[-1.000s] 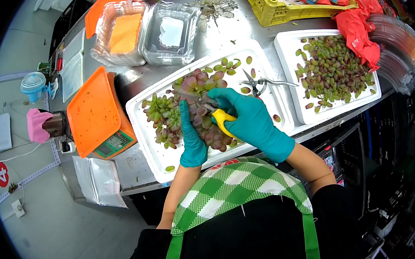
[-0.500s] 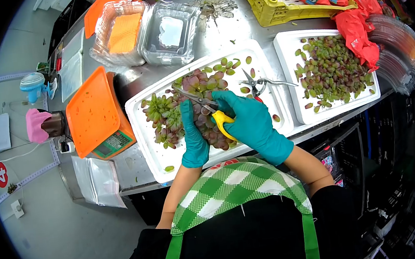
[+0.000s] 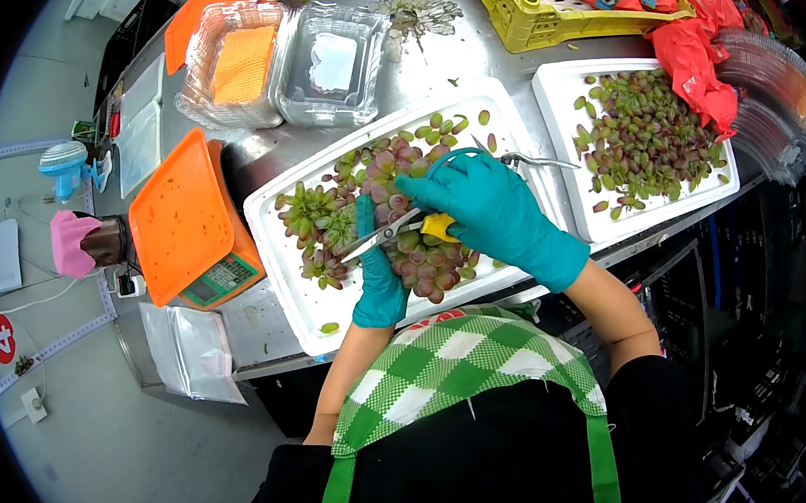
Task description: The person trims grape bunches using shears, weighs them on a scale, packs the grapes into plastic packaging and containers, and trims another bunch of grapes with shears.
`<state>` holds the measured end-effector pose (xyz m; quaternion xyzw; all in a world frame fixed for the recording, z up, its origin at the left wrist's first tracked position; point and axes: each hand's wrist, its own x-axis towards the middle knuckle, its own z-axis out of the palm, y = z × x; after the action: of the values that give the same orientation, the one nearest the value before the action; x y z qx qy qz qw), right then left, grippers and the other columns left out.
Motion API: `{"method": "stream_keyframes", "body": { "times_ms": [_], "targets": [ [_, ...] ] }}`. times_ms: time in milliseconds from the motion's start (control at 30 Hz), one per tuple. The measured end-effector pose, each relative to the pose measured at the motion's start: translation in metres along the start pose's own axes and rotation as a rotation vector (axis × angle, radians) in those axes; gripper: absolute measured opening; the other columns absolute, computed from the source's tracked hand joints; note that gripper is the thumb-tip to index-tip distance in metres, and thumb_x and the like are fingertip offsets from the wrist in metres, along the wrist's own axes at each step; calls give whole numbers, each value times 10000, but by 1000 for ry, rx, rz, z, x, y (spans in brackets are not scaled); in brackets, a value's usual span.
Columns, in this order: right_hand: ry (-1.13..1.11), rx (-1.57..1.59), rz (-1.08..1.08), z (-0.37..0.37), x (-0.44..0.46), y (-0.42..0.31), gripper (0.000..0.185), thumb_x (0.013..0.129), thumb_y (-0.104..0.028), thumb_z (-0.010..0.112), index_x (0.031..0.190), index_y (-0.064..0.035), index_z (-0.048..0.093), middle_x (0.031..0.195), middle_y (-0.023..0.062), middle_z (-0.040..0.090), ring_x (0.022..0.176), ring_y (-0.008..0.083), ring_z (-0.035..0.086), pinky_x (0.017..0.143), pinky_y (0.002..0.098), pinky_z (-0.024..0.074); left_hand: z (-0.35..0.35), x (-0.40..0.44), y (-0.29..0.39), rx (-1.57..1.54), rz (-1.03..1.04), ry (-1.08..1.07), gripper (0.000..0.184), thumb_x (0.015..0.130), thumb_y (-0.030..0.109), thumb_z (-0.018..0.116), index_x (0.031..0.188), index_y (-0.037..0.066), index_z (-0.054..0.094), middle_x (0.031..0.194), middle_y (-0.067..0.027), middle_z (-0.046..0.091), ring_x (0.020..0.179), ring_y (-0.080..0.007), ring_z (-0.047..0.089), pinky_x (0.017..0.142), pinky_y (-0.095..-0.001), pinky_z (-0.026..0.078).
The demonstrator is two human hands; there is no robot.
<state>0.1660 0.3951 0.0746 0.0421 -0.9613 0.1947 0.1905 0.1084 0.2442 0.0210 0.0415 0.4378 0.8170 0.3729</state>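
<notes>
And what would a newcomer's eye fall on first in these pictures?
Probably the teal-gloved left hand and right hand at the centre, by purplish grapes in a white tray, the right holding yellow-handled scissors. Next, the orange-topped scale left of that tray, and the yellow crate with red wrapping at the upper right.

I saw room to reach in over the steel table (image 3: 472, 59), between the clear tubs (image 3: 329, 111) and the yellow crate (image 3: 537, 35). Scissors (image 3: 384, 235) in the right hand (image 3: 496, 206) blocked the middle of the left tray (image 3: 294, 306), an orange scale (image 3: 182, 224) crowded its left side, and pruning shears (image 3: 540, 160) bridged the narrow gap to the right tray (image 3: 604, 225).
</notes>
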Motion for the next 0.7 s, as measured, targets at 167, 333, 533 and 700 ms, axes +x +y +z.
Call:
{"method": "stream_keyframes", "body": {
  "times_ms": [167,333,533,700],
  "targets": [
    [-19,461,214,6,-3,3,493,602,7,651,1056,-130,514,832,47,549,723,172,548,630,296,455,-22,7,-19,-147,-175,110,559,828,488,375,1206,77,368,1166,-122,455,1028,-211,494,867,-324,432],
    [89,570,369,1,-4,11,436,642,4,629,1046,-120,523,809,35,563,708,155,558,603,279,463,13,0,15,-22,-202,116,607,811,521,383,1231,86,335,1179,-95,448,1051,-208,476,892,-332,409],
    [38,-4,10,7,0,4,588,576,-94,686,1121,-140,472,824,17,539,769,204,521,679,321,429,5,2,2,35,-82,157,596,823,504,373,1246,88,320,1183,-95,440,1066,-194,464,903,-324,400],
    [-165,-53,13,12,2,6,589,574,-118,680,1122,-142,465,855,24,529,787,216,522,668,336,429,5,1,-1,0,-158,117,542,842,462,372,1224,77,359,1171,-104,452,1054,-194,475,888,-312,416]
  ]
}}
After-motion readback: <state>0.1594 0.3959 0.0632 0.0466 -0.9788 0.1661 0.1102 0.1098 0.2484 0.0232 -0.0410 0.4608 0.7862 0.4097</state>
